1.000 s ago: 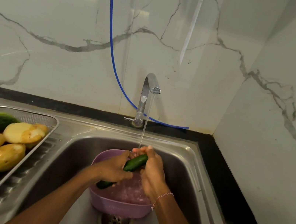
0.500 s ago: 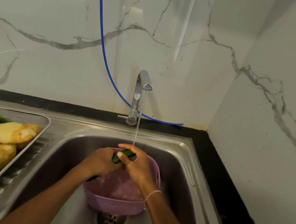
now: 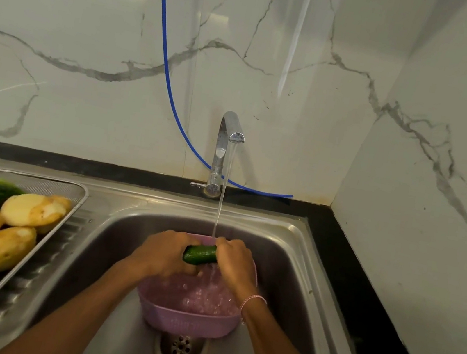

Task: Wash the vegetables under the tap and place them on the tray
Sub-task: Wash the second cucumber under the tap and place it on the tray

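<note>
A pink basin [image 3: 181,321] is set in the sink [image 3: 286,277], likely so that the runoff is caught. Above it the cucumber [image 3: 201,254] is gripped at both ends — left hand [image 3: 165,254] and right hand [image 3: 232,261] curled round it — so that its middle is left bare to the water. Potatoes [image 3: 32,211] are laid in the tray [image 3: 83,192] at the left, apparently kept apart from the splashing. Farthest back, the tap [image 3: 225,145] is running.

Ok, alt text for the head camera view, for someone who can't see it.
A left hand and right hand grip a cucumber under the running tap, over a purple basket in a steel sink. The tray beside it holds potatoes.
</note>
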Motion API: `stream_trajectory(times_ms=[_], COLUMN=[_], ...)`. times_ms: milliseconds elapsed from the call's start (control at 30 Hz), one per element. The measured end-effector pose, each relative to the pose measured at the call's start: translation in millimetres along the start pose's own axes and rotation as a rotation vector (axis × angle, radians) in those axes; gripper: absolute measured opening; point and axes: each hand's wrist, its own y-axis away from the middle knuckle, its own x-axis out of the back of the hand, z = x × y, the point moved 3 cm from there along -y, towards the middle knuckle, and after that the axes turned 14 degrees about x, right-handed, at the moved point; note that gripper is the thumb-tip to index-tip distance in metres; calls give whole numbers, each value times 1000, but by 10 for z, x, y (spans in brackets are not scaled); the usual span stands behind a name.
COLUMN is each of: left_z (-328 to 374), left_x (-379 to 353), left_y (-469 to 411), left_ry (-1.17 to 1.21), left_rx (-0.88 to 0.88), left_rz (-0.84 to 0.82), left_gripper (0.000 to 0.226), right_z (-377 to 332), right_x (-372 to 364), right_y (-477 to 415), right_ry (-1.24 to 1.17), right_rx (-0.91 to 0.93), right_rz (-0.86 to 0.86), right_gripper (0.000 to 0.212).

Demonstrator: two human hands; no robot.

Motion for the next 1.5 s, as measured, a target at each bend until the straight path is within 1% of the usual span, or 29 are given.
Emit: stream_trajectory(times_ms=[33,100,167,200,267,300,367,433,467,533,567,600,667,733,767,833,900,967,1000,1067,1100,1167,1200,1300,1367,1467,1500], left_z=[8,12,-1,-2,-3,20,87,120,116,86,66,52,30,57,80,69,7,-51,-71,-56,-51,-57,-48,-50,-69,-87,-83], left_x=[-10,-51,-60,-48,-29,-33,-53,-61,-75,-98,-113,-129,-158,-130,-88,-22,33,75,82,80,86,118,144,201,282,448,505], left_y=[4,-8,-11,1,21,55,126,159,149,96,62,37,7,30,48,37,14,0,20,49,74,153,190,383,502,618,630], left_ry=[-50,-61,10,68,233,341,508,538,523,467,412,326,87,-98,-116,-69,21,149,174,135,113,98,99,85,74,33,35], left_rx=[2,-2,2,2,-10,-15,-15,-14,-10,-13,-33,-55,-75,-88,-102,-102,-39,46,73,92,100,125,135,143,139,115,101], left_rz=[39,59,17,-18,-117,-203,-378,-415,-412,-366,-323,-271,-133,51,116,145,136,140,135,126,125,138,141,136,143,151,154], left_gripper=[63,60,55,57,58,53,37,31,31,31,33,36,39,43,46,55,61,63,61,52,49,48,48,46,45,48,49], right_z=[15,51,63,37,-18,-39,-61,-43,-31,-37,-47,-62,-52,-10,19,95,165,200,183,149,120,48,13,-128,-250,-403,-449], right_x=[-19,-74,-100,-78,-14,4,-10,-76,-98,-109,-91,-62,-18,-1,-14,-48,-67,-49,-32,20,52,116,162,295,359,362,358], right_y=[-6,11,68,96,94,84,83,63,50,49,58,62,45,-3,-27,-59,-53,-13,30,65,71,94,86,166,238,320,341], right_ry=[-63,-192,-287,-295,-235,-187,-91,16,67,133,177,228,301,182,101,-45,-151,-233,-283,-325,-310,-282,-256,-114,-94,-36,-44], right_rx=[-40,-136,-199,-169,-15,78,286,482,546,567,541,504,352,146,66,-15,-51,-40,-27,14,42,74,91,170,206,269,283], right_rz=[-23,-83,-126,-121,-68,-35,12,18,0,-61,-81,-79,-52,-59,-79,-96,-46,14,40,72,69,45,29,15,26,4,-12], right_gripper=[47,52,52,51,53,53,46,37,34,31,31,34,44,52,54,56,63,64,58,37,26,12,11,19,20,12,17])
